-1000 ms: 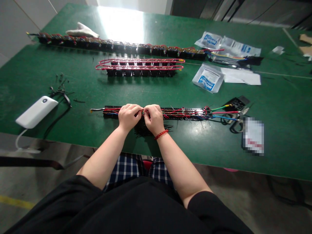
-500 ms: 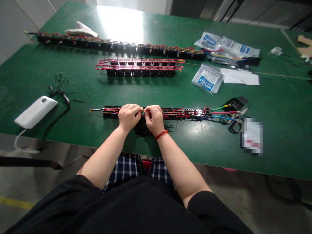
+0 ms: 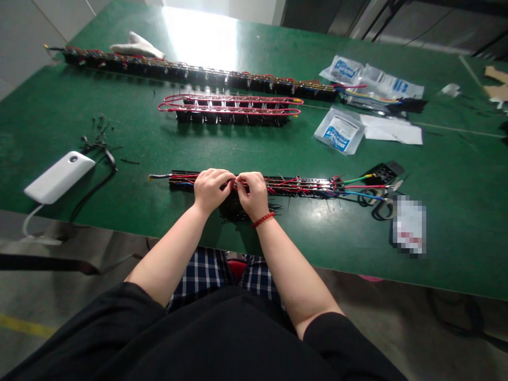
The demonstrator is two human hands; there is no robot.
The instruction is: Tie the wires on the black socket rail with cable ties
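Note:
A long black strip (image 3: 317, 186) carrying red, yellow and blue wires lies across the table in front of me. My left hand (image 3: 211, 189) rests over its left half, thumb and forefinger pinched together at the wires. Right beside it, my right hand (image 3: 254, 194) is also pinched, its fingertips almost touching those of the left. Whatever sits between the fingertips is too small to make out. Thin dark ends stick up from the strip. Under my hands, at the strip's near edge, lies a pile of thin black cable ties (image 3: 234, 211), partly hidden.
Farther back lie a bundle with looped red wires (image 3: 234, 111) and a longer wired strip (image 3: 198, 74). Plastic bags (image 3: 339, 129) and scissors (image 3: 383, 207) are at the right. A white device (image 3: 59, 177) with a cord and black scraps (image 3: 99, 143) lie left.
The view has shifted slightly. My hands stay at the same spot on the strip, with the fingertips moving only a little.

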